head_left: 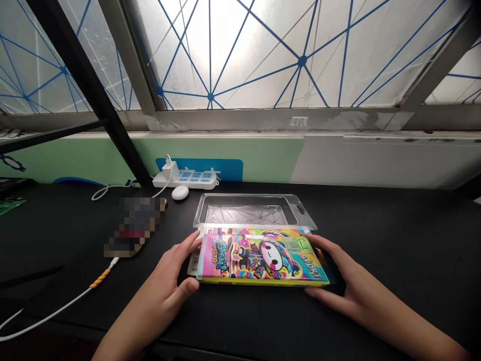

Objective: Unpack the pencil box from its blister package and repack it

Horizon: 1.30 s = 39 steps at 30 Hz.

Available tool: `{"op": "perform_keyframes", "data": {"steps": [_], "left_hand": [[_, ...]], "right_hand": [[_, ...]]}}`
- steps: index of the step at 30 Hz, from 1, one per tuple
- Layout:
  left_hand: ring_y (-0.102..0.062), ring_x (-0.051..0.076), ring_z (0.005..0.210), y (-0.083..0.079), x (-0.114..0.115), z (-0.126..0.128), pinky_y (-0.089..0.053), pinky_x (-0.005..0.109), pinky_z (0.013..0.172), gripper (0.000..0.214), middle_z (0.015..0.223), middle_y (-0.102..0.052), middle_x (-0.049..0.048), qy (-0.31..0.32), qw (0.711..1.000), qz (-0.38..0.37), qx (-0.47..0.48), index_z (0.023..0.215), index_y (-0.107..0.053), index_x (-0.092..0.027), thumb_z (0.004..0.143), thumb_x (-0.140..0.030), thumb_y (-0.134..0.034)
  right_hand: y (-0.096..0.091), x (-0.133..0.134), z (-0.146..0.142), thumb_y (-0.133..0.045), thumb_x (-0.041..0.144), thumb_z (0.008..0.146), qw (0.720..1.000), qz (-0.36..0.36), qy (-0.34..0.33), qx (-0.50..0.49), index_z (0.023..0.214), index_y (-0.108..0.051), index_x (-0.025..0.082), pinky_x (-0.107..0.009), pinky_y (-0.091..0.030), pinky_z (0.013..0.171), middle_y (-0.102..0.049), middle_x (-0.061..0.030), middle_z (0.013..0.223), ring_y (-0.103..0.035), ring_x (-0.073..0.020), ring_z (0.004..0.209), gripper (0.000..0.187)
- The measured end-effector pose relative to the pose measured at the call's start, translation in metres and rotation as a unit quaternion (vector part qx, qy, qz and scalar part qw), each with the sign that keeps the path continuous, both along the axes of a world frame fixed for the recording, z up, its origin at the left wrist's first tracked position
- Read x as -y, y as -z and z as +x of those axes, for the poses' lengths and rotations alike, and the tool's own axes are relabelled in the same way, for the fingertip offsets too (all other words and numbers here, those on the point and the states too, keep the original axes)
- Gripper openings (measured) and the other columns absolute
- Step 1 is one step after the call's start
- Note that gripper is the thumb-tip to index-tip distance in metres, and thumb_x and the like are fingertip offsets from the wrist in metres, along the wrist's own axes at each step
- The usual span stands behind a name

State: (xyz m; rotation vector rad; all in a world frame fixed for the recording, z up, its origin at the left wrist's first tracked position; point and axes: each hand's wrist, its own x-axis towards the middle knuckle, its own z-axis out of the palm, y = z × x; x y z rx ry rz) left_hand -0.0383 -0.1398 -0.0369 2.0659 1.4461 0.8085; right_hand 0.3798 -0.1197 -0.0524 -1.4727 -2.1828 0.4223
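The left hand (pixel 158 296) and right hand (pixel 356 286) clasp opposite ends of a bright printed pack (pixel 259 260), each grip spread wide. The pack sits on the black worktop (pixel 413 240), just in front of a clear blister tray (pixel 248 210).

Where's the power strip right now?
In the head view, the white power strip lies at the far edge of the black desk, beyond the clear plastic tray's left end, behind a white oval object.
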Motion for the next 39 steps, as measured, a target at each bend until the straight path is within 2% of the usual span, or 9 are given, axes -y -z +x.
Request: {"op": "perform_keyframes", "data": {"steps": [8,11,15,18,23,26,31,35,39], "left_hand": [[-0.066,0.031,0.128,-0.007,0.004,0.007,-0.058,0.043,0.103,0.076,0.147,-0.064,0.0065,0.017,0.999,0.049,-0.007,0.161,-0.027,-0.042,0.097,-0.048,-0.067],[-0.063,0.032,0.132,-0.017,0.002,0.013,-0.055,0.045,0.108,0.077,0.15,-0.06,0.0079,0.007,0.992,0.125,0.021,0.158,-0.033,-0.039,0.093,-0.044,-0.073],[-0.059,0.03,0.136,-0.043,-0.034,0.03,-0.05,0.045,0.114,0.066,0.149,-0.059,0.009,-0.032,0.972,0.23,0.031,0.15,-0.045,-0.031,0.092,-0.037,-0.076],[-0.062,0.031,0.131,-0.053,-0.077,0.041,-0.051,0.048,0.111,0.058,0.142,-0.064,0.0117,-0.043,0.97,0.239,0.001,0.144,-0.053,-0.025,0.091,-0.034,-0.075],[-0.061,0.032,0.13,-0.031,-0.115,0.038,-0.049,0.051,0.111,0.057,0.141,-0.064,0.015,-0.047,0.982,0.184,-0.012,0.144,-0.055,-0.021,0.091,-0.031,-0.074],[-0.06,0.031,0.131,-0.023,-0.112,0.029,-0.048,0.051,0.111,0.046,0.138,-0.066,0.0133,-0.043,0.988,0.147,-0.023,0.134,-0.063,-0.023,0.092,-0.037,-0.073],[-0.061,0.03,0.123,-0.033,-0.105,0.021,-0.052,0.05,0.104,0.029,0.12,-0.072,0.0103,-0.03,0.987,0.136,-0.075,0.116,-0.071,-0.023,0.098,-0.045,-0.063],[-0.054,0.033,0.13,-0.033,-0.102,0.027,-0.047,0.054,0.108,0.027,0.131,-0.068,0.0118,-0.007,0.979,0.162,-0.123,0.117,-0.07,-0.022,0.101,-0.041,-0.06],[-0.053,0.034,0.131,-0.029,-0.098,0.044,-0.044,0.056,0.109,0.022,0.141,-0.064,0.0126,0.039,0.956,0.248,-0.152,0.115,-0.071,-0.022,0.099,-0.036,-0.066]], "right_hand": [[-0.015,0.006,-0.001,-0.073,0.045,0.089,0.995,0.083,-0.058,-0.015,0.154,-0.035,0.035,-0.044,-0.06,0.101,-0.059,-0.0115,0.146,-0.066,-0.0336,0.126,0.076],[-0.03,-0.002,-0.001,-0.073,0.046,0.09,0.991,0.116,-0.054,-0.029,0.154,-0.038,0.034,-0.047,-0.058,0.103,-0.059,-0.0117,0.145,-0.065,-0.0343,0.126,0.075],[-0.062,-0.045,-0.005,-0.075,0.051,0.087,0.987,0.125,-0.066,-0.081,0.149,-0.047,0.032,-0.051,-0.056,0.107,-0.06,-0.011,0.144,-0.06,-0.0359,0.131,0.071],[-0.075,-0.09,-0.012,-0.079,0.055,0.082,0.986,0.096,-0.074,-0.11,0.143,-0.055,0.031,-0.055,-0.049,0.114,-0.059,-0.0099,0.144,-0.058,-0.0365,0.132,0.07],[-0.054,-0.126,-0.024,-0.078,0.057,0.082,0.989,0.052,-0.076,-0.119,0.136,-0.059,0.031,-0.058,-0.047,0.114,-0.059,-0.0102,0.143,-0.057,-0.0373,0.132,0.063],[-0.036,-0.123,-0.025,-0.076,0.056,0.084,0.992,0.054,-0.075,-0.081,0.139,-0.058,0.032,-0.059,-0.044,0.115,-0.055,-0.0106,0.148,-0.054,-0.0377,0.137,0.062],[-0.023,-0.119,-0.02,-0.064,0.055,0.094,0.993,0.06,-0.084,-0.053,0.141,-0.058,0.032,-0.059,-0.042,0.117,-0.053,-0.0113,0.153,-0.05,-0.0364,0.142,0.053],[-0.018,-0.12,-0.021,-0.053,0.054,0.101,0.995,0.046,-0.094,-0.008,0.141,-0.059,0.03,-0.063,-0.039,0.118,-0.051,-0.0109,0.158,-0.042,-0.037,0.149,0.047],[-0.019,-0.119,-0.023,-0.049,0.052,0.103,0.993,0.056,-0.099,0.02,0.144,-0.057,0.029,-0.064,-0.037,0.119,-0.051,-0.0109,0.159,-0.038,-0.0364,0.151,0.049]]}}
